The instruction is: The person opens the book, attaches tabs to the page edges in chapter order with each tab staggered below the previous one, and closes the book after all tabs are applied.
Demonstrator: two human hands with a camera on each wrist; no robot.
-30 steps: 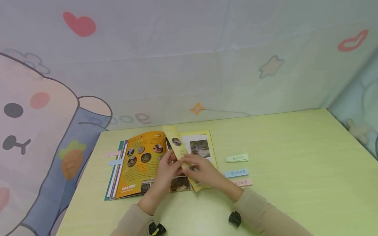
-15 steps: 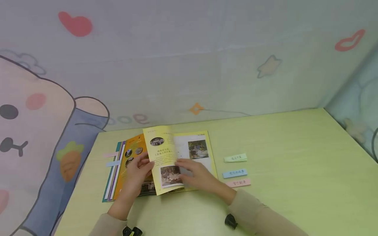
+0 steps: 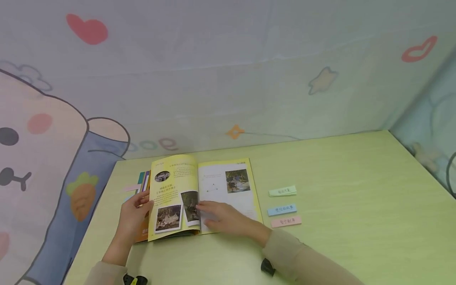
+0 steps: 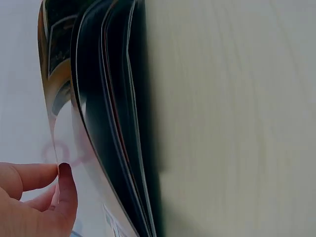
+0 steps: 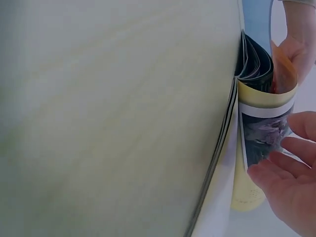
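Note:
An illustrated book [image 3: 222, 182] lies spread on the table, with yellow-edged pages, photos and printed text. My left hand [image 3: 133, 215] pinches the outer edge of a yellow page [image 3: 171, 168] at the book's left side. In the left wrist view, thumb and finger of the left hand [image 4: 39, 197] meet on the thin page edge, beside a fan of curved leaves. My right hand [image 3: 228, 219] reaches over the right page, fingertips at the centre fold. Its fingers look relaxed in the right wrist view, where the right hand [image 5: 291, 173] is close beside a printed photo [image 5: 264, 136].
Right of the book lie handwritten paper strips: green [image 3: 282, 191], blue [image 3: 282, 209] and pink [image 3: 286, 221]. Coloured tabs, including a pink tab [image 3: 132, 187], stick out from the book's left edge. A printed cloth [image 3: 213, 79] hangs behind the table [image 3: 338, 198].
The yellow page has swung from near-upright at the middle over to the left, covering most of the orange page. My left hand moved left with it; the right hand shifted slightly left.

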